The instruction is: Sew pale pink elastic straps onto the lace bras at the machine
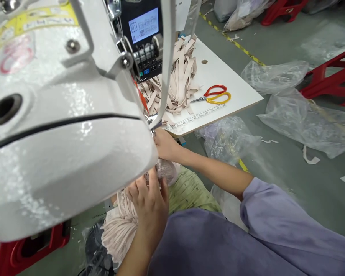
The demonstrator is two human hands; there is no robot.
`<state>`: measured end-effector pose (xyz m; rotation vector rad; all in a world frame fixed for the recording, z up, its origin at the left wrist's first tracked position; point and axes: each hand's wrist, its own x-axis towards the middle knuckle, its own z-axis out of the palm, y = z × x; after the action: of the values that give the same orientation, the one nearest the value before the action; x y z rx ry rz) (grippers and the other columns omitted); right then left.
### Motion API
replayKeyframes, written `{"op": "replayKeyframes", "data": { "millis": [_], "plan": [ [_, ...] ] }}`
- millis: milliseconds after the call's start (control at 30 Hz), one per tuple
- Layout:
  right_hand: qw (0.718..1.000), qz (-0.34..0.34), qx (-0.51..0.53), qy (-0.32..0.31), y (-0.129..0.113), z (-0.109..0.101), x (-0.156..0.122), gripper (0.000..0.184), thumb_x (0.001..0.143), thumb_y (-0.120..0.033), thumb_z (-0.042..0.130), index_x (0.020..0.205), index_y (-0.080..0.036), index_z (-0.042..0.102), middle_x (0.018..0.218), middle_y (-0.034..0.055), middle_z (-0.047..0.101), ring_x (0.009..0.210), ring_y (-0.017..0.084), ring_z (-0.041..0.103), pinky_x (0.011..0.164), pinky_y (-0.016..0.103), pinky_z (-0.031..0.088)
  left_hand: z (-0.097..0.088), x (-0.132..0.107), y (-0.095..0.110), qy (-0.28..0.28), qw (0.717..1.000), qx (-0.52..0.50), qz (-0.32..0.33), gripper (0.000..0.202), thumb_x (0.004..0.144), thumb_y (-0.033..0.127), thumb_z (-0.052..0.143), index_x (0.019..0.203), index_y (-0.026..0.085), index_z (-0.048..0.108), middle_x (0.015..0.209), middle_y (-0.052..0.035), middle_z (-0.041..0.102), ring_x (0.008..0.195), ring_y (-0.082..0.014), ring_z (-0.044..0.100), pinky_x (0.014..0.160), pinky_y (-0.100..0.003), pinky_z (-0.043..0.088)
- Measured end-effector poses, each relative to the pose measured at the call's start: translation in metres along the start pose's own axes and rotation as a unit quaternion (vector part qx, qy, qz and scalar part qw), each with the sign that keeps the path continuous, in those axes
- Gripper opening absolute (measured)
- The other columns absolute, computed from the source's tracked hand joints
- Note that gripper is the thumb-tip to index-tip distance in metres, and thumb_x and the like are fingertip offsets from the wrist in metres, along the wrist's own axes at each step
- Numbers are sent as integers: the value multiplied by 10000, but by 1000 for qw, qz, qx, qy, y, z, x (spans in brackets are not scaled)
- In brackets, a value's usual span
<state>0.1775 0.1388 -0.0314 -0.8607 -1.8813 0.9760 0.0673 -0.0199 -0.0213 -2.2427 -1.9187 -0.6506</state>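
The large white head of a sewing machine (103,149) fills the left and hides the stitching area from above. Just below its front edge, my left hand (150,201) is closed over a pale lace-and-mesh fabric piece (166,171), thumb toward me. Close by the needle end, my right hand (167,145) has its fingers curled inward; the fingertips and what they grip are hidden behind the machine. A bundle of pale pink lace-edged strips (119,234) hangs to the left of my left wrist.
On the white table (235,92) lie a heap of beige fabric strips (179,80), scissors with red and yellow handles (218,96) and a printed ruler scale (198,116). A control panel (143,28) stands behind. Plastic bags (310,119) and red stools (330,78) occupy the floor.
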Motion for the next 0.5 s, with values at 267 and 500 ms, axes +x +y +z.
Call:
{"op": "replayKeyframes", "data": {
  "millis": [267,500],
  "plan": [
    [1000,7,3,-12,-2,-2,-1,119,790,-115,530,794,-199,446,917,45,543,874,178,522,732,282,410,-1,2,0,3,1000,5,15,541,911,244,631,1427,118,524,1358,-234,540,1266,-353,495,1078,-499,376],
    [1000,-18,23,-5,9,0,-2,41,825,-144,571,828,-174,544,929,45,585,909,181,540,754,270,418,2,-2,-13,41,999,-6,18,565,875,291,685,1401,148,540,1312,-215,571,1240,-345,527,1076,-493,364]
  ]
}}
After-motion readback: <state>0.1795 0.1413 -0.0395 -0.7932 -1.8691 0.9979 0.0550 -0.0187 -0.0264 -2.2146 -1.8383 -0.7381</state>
